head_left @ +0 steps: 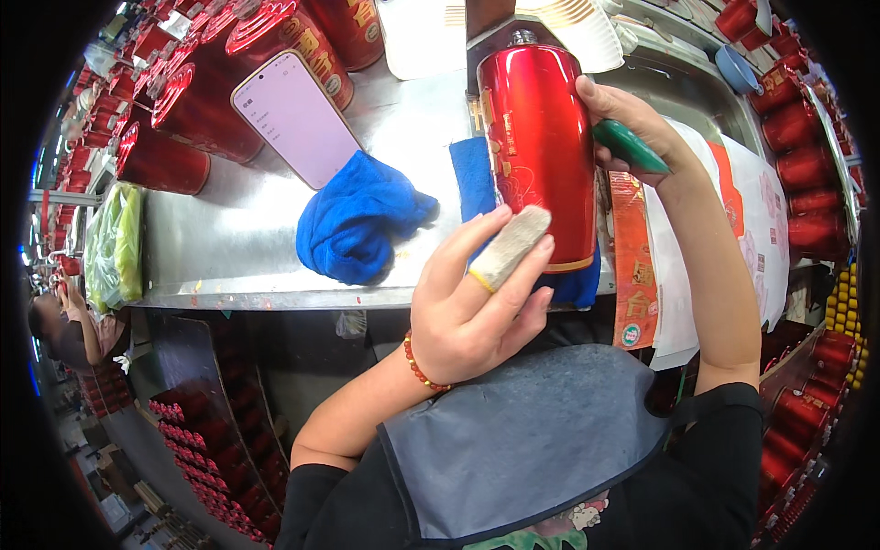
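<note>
Metal tabletop [247, 243], red canisters [206, 115] around; right hand [634, 107] clasps red bottle [541, 137] and green tool [632, 147]; left hand [467, 316] (half open, empty) alongside.

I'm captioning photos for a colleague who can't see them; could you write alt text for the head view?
A shiny red bottle is between a person's right hand, which holds a green object, and left hand, which wears a pale cover on one finger. A crumpled blue cloth and a lit phone are to the left on a metal table.
</note>
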A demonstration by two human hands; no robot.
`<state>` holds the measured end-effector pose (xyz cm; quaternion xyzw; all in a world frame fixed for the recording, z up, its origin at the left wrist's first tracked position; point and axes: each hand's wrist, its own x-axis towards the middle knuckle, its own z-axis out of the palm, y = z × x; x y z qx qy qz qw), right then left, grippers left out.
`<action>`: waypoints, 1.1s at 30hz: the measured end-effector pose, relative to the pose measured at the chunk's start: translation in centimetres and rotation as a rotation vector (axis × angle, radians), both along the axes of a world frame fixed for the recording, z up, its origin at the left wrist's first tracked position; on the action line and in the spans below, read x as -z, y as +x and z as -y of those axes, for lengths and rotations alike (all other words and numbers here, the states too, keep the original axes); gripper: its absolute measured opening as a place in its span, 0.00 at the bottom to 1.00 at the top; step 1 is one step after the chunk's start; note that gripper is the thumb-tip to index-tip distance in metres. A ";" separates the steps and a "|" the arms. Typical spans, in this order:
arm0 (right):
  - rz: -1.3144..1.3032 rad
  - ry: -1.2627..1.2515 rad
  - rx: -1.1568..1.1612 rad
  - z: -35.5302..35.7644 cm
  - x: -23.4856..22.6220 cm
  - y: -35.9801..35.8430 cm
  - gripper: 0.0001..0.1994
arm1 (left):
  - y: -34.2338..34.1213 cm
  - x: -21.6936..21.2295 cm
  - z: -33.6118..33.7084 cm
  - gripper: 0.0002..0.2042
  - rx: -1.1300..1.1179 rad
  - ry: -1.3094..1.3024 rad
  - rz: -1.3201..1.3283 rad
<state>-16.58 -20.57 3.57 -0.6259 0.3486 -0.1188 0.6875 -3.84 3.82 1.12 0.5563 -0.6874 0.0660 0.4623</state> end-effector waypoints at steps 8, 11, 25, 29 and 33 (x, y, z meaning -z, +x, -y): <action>-0.015 0.019 -0.011 0.7 0.1 -0.1 0.32 | -0.3 -0.8 0.8 0.22 0.064 0.020 0.030; -0.007 0.006 0.014 0.3 0.0 -0.1 0.32 | 0.4 0.5 -0.8 0.20 0.026 0.017 -0.037; 0.133 0.130 -0.023 0.4 1.5 -0.1 0.36 | -1.1 0.0 -0.6 0.19 0.005 -0.014 0.076; 0.180 0.046 -0.076 1.1 3.1 0.0 0.36 | -0.9 1.1 -2.2 0.19 0.011 -0.023 -0.007; 0.143 -0.026 -0.127 1.0 2.3 0.5 0.36 | -0.8 1.4 -2.2 0.20 0.005 -0.046 0.004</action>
